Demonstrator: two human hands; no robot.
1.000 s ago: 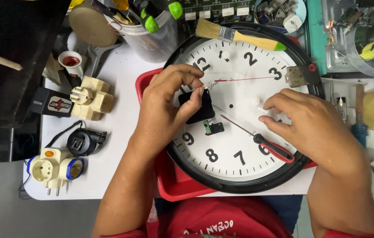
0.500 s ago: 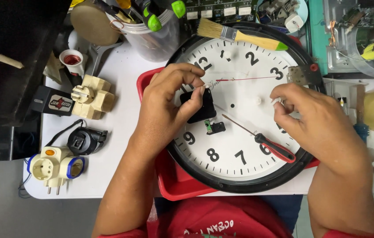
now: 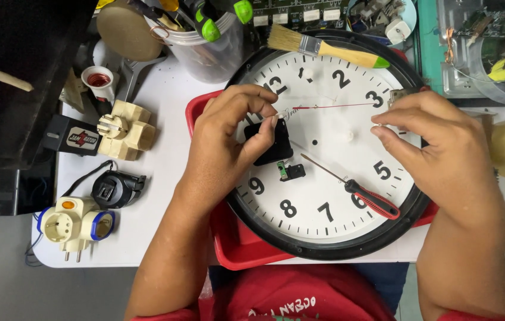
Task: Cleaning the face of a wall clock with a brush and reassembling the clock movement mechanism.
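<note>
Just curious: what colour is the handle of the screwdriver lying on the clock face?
Red with black, on the screwdriver; the head view shows it.

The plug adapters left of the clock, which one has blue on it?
The cream adapter nearest the table's front edge: it has blue rings. The other cream one and the black one lack blue.

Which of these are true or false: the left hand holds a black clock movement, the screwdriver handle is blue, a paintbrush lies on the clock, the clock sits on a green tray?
1. The left hand holds a black clock movement over the wall clock. True.
2. The screwdriver has a blue handle. False: it is red.
3. A paintbrush lies across the clock's top. True.
4. The clock sits on a green tray. False: the tray is red.
</note>
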